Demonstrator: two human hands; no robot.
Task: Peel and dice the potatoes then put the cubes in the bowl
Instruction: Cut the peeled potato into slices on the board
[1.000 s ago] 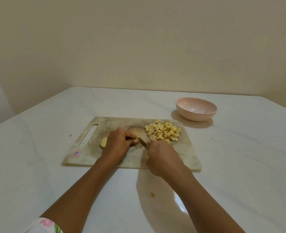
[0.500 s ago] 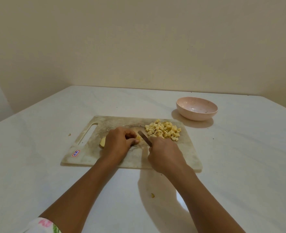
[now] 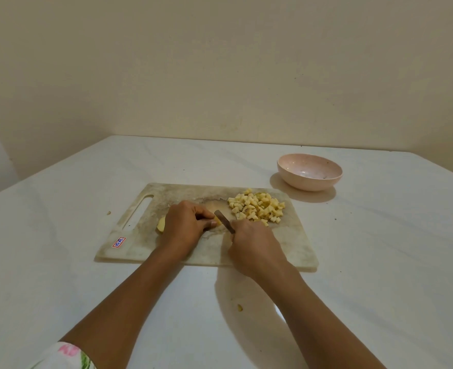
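Observation:
On the marbled cutting board (image 3: 294, 249) my left hand (image 3: 185, 226) curls over a peeled potato piece (image 3: 161, 224), of which only a pale end shows at the left and a sliver by the fingertips. My right hand (image 3: 254, 246) grips a knife (image 3: 224, 225) whose blade points up-left, right beside my left fingertips. A heap of yellow potato cubes (image 3: 257, 207) lies on the board's far right part. The pink bowl (image 3: 309, 174) stands beyond the board's right corner, holding no cubes.
The board lies on a white table against a beige wall. A small potato scrap (image 3: 240, 307) lies on the table near my right forearm, another speck (image 3: 108, 213) left of the board's handle slot.
The knife blade has shifted a little left toward my left fingertips and sits more upright; both hands stay in nearly the same spot.

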